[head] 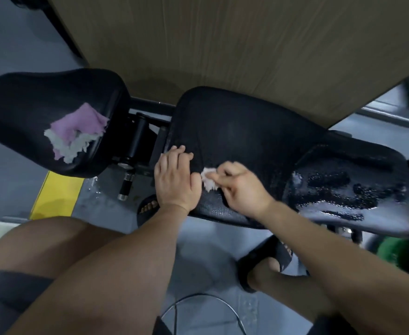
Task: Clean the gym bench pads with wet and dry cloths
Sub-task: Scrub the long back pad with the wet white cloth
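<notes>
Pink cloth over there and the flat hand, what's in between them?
Head view: between the pink cloth and the left hand lie the edge of the small pad and a gap showing the black metal frame.

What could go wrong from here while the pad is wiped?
1. The cloth in the right hand is small; it may not soak up the wet patch further along the pad, leaving it slick.
2. Water on the floor lies near the sandal; a slip seems possible.
</notes>
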A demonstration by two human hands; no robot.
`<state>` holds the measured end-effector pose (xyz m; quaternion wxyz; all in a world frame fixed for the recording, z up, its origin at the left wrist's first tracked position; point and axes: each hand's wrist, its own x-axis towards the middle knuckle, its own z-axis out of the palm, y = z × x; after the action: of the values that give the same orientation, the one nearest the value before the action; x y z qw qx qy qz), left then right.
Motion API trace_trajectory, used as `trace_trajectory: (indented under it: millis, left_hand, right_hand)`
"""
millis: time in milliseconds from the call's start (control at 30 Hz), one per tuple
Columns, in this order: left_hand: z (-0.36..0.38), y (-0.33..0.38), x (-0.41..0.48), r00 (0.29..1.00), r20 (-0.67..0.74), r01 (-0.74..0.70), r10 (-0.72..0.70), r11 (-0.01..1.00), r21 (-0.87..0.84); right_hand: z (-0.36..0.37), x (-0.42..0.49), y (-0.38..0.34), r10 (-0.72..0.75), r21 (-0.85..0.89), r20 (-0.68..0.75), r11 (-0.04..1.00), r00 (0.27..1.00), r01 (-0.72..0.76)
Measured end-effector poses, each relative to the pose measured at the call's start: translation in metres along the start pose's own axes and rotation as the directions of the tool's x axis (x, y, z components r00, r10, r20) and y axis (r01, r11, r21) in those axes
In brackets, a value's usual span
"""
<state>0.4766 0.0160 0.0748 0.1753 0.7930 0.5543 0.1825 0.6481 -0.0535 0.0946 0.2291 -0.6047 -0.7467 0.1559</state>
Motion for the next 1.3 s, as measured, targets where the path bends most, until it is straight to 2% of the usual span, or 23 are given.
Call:
trace_trajectory:
  millis: [200,333,400,533,600,733,800,867,933,1000,1067,1167,1300]
  left_hand:
    - [-0.001,-0.003,-0.002,1.0,-0.016,-0.012,0.011,0.998,-0.062]
    - [0.003,-0.008,-0.003,0.997,-0.065,-0.038,0.032,0.995,-0.091]
    - [0.005,-0.009,-0.003,0.995,-0.096,-0.045,0.036,0.995,-0.088]
    - [0.012,-0.011,-0.002,0.991,-0.125,-0.055,0.047,0.997,-0.06]
    - [0.013,-0.011,-0.001,0.99,-0.131,-0.059,0.053,0.997,-0.043]
    - [0.014,-0.008,-0.002,0.989,-0.135,-0.057,0.055,0.998,-0.017]
    - [0.013,-0.007,-0.002,0.989,-0.138,-0.059,0.058,0.998,-0.006]
    - [0.011,-0.006,-0.003,0.991,-0.118,-0.058,0.06,0.998,0.015]
    - [0.008,-0.005,-0.004,0.993,-0.104,-0.059,0.062,0.998,0.029]
    - [0.007,-0.004,-0.004,0.994,-0.096,-0.057,0.06,0.998,0.031]
    - [0.006,-0.003,-0.004,0.997,-0.063,-0.05,0.054,0.997,0.063]
    - [0.004,0.0,-0.001,0.999,0.026,-0.031,0.028,0.993,0.111]
    - [-0.003,0.023,0.0,0.981,0.192,0.01,-0.032,0.994,0.112]
  right_hand:
    - [-0.01,-0.068,-0.021,-0.015,-0.062,0.084,0.998,0.996,0.02]
    - [-0.015,-0.053,-0.011,0.036,-0.086,0.058,0.996,0.998,-0.031]
    - [-0.01,-0.029,0.001,0.131,-0.093,-0.033,0.987,0.991,-0.134]
    - [0.008,0.005,0.004,0.352,-0.151,-0.205,0.911,0.914,-0.384]
    - [0.018,-0.006,-0.017,0.325,-0.167,-0.233,0.915,0.917,-0.367]
    - [0.019,-0.062,-0.048,0.204,-0.153,-0.058,0.965,0.977,-0.211]
    - [0.008,-0.083,-0.037,0.239,-0.195,-0.074,0.949,0.968,-0.249]
    - [-0.002,-0.097,-0.022,0.359,-0.194,-0.217,0.895,0.908,-0.401]
    - [-0.001,-0.101,-0.018,0.493,-0.152,-0.352,0.809,0.796,-0.568]
    - [0.012,-0.093,-0.032,0.555,-0.133,-0.397,0.753,0.731,-0.645]
    - [0.027,-0.083,-0.056,0.529,-0.143,-0.364,0.781,0.766,-0.607]
    - [0.03,-0.081,-0.082,0.479,-0.148,-0.24,0.842,0.845,-0.519]
    - [0.005,-0.113,-0.07,0.486,-0.185,-0.17,0.839,0.857,-0.512]
